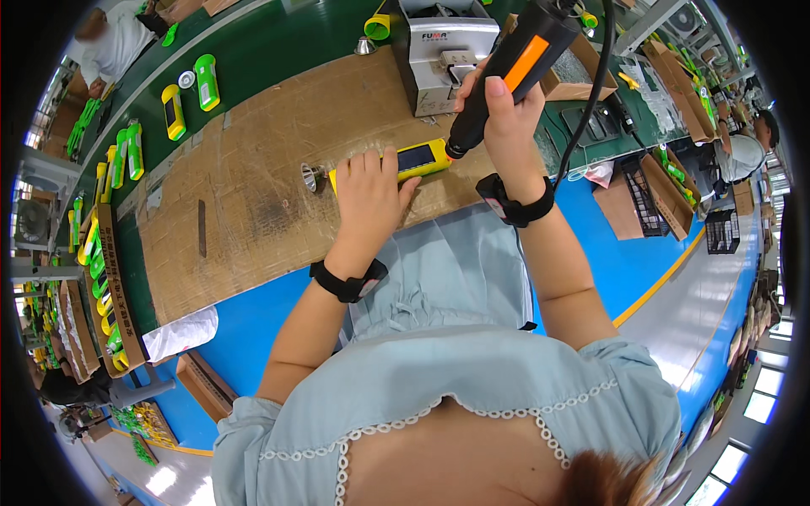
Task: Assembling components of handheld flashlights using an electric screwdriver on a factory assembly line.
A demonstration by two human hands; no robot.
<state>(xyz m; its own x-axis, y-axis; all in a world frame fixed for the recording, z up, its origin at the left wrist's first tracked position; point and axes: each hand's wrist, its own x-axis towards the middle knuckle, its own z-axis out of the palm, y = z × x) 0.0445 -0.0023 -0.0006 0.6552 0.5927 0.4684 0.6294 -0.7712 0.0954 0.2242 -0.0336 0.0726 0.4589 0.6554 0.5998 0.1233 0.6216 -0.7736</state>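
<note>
Nearest, left hand (369,192): your fingers lie across the yellow flashlight (426,157), thumb at its near edge, holding it down.
Right hand (516,122): you grip the black power driver (525,63); its tip meets the flashlight's right end.
Flashlight position: on the cardboard sheet (173,244), dark panel upward, lying roughly left to right.
Reflector (311,177): silver cone at the flashlight's left end; whether it is joined cannot be told.
Metal-cased machine (430,63): at the cardboard's far edge, on the green bench (287,55).
Farther units: one yellow unit (174,115) and one green unit (206,83), a round silver part (186,79) beside the latter, to your left.
Co-worker (118,42): far left, across the bench.
</note>
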